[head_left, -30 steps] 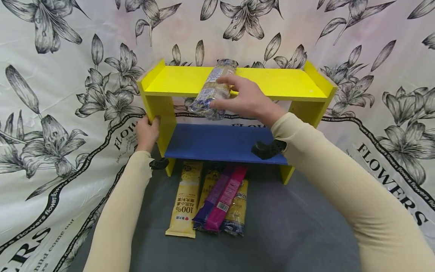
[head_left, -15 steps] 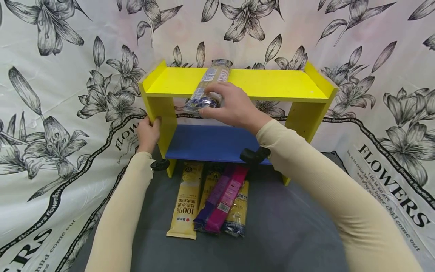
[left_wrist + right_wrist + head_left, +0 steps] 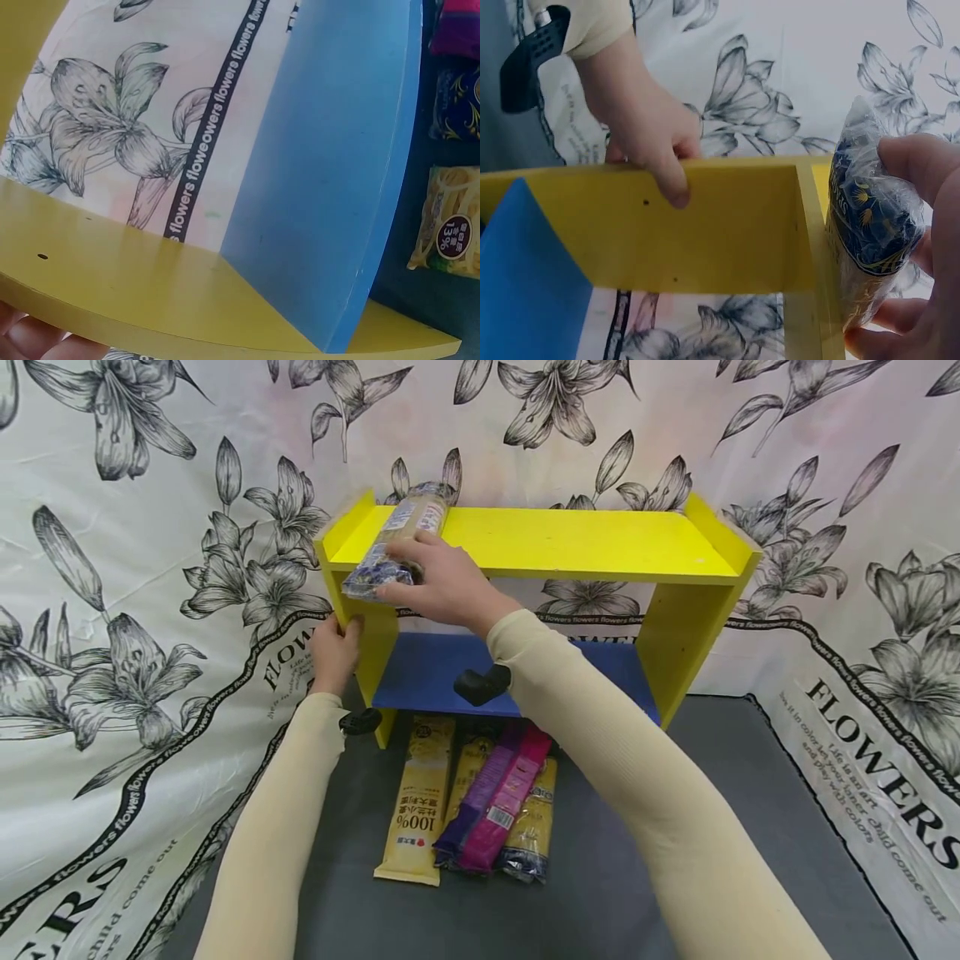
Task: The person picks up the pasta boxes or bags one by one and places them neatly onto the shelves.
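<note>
My right hand point(image 3: 450, 581) grips a clear-wrapped pasta pack point(image 3: 411, 518) with dark blue printed ends. The pack lies front to back at the left end of the yellow top shelf point(image 3: 570, 539), its near end jutting over the front edge. In the right wrist view, the thumb and fingers stand on either side of the pack's blue end point(image 3: 870, 210). My left hand point(image 3: 335, 653) holds the front edge of the shelf unit's left side panel point(image 3: 727, 225), thumb on the inner face. Only some of its fingertips point(image 3: 37, 337) show in the left wrist view.
A blue lower shelf point(image 3: 427, 672) spans the unit. On the grey table point(image 3: 600, 893) beneath and before it lie a yellow pasta pack point(image 3: 411, 810), a purple-and-pink pack point(image 3: 498, 810) and gold packs point(image 3: 531, 827) partly under it. Flower-printed cloth point(image 3: 225, 610) hangs behind.
My right hand has moved the pasta pack leftward along the top shelf, from near the middle to the left end. The left hand has kept its hold on the side panel.
</note>
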`<state>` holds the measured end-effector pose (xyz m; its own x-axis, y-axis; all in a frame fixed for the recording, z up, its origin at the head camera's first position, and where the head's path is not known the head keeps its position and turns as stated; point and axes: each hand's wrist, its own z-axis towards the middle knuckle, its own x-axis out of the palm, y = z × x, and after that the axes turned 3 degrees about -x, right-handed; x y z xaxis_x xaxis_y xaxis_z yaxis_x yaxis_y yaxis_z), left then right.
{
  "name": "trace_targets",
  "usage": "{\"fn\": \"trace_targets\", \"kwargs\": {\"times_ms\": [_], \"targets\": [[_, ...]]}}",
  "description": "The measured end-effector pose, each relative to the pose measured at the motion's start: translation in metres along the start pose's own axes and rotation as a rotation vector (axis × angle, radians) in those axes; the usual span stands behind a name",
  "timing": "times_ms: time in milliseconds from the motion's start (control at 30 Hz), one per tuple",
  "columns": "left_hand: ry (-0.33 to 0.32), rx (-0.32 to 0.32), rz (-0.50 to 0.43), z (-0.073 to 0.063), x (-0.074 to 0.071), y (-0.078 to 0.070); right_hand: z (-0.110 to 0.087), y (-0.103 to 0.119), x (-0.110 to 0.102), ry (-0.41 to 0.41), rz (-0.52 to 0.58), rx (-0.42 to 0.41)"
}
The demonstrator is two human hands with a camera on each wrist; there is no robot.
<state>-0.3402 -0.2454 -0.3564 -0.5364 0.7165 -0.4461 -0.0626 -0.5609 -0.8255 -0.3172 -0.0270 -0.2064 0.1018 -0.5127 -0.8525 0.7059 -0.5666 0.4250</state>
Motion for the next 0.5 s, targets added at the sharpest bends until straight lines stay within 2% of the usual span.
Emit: {"fn": "trace_targets", "kwargs": {"times_ms": [167,300,500], "targets": [[0.02,-0.005,-0.003,0.001,-0.001,0.001,0.015,0.01,0.008,0.041,-0.074,0.006],[0.025,-0.004,-0.008,0.003,0.0,0.003,0.024,0.016,0.013,0.075,-0.081,0.025],[0.0,0.033,0.0,0.002,0.002,0.004,0.031,0.018,0.018,0.093,-0.071,0.031]]}}
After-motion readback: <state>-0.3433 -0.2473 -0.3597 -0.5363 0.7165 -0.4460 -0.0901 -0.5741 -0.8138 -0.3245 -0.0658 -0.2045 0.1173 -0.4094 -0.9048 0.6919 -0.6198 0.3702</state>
